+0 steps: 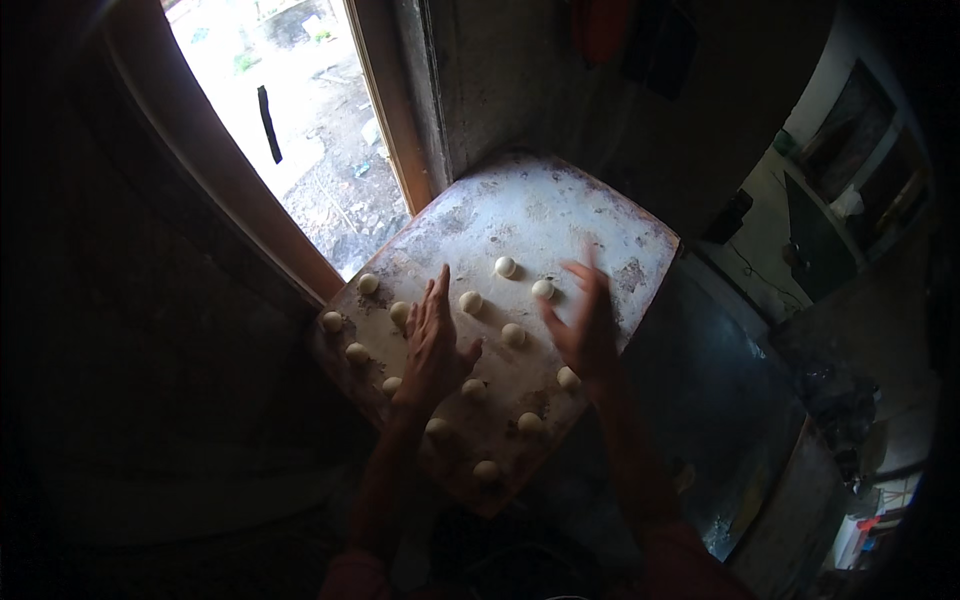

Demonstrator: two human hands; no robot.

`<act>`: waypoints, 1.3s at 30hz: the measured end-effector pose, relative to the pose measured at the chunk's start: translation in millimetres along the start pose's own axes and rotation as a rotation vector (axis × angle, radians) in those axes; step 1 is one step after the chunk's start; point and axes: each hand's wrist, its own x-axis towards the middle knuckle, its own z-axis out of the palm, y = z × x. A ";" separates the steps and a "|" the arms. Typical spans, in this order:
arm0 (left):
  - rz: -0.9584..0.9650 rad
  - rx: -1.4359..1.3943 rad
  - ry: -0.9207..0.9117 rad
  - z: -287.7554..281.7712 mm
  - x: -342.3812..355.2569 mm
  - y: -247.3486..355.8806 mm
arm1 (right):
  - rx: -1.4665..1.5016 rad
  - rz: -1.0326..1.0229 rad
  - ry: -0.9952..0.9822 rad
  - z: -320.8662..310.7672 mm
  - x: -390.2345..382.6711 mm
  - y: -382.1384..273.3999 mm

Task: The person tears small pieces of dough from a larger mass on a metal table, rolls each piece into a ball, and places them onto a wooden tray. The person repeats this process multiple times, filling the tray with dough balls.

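Several pale round balls, which look like dough, lie spread over a worn, whitish tabletop [560,210]. My left hand [435,345] is over the left half of the table, fingers stretched out and thumb apart, holding nothing. It partly covers one ball [401,314]; another ball [470,302] lies just to its right. Above the right side hovers my right hand [585,325], slightly blurred, fingers spread and nothing in it. Close to its thumb side is a ball [542,289], and near its wrist another ball [568,378]. Whether either hand touches the table I cannot tell.
A bright opening with a wooden frame [385,110] stands beyond the table's left side, with rubble ground [330,170] outside. A dark wall [530,100] rises behind the table. At the right lies a lower dark surface [700,390], with dim clutter [840,390] past it.
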 end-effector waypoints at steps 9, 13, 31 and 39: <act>0.088 -0.334 -0.117 -29.8 -58.5 78.8 | -0.403 1.037 0.238 -201.0 -378.0 8.8; -0.116 -0.039 0.085 -6.7 -10.8 24.9 | -0.381 0.972 0.266 -214.6 -454.2 -11.9; 0.027 -0.741 -0.713 28.7 -172.2 218.9 | 0.424 0.813 -0.170 -183.6 -285.2 -70.5; 0.033 -1.108 -0.990 112.0 -211.7 260.4 | -0.366 1.198 0.187 -248.7 -445.6 -19.3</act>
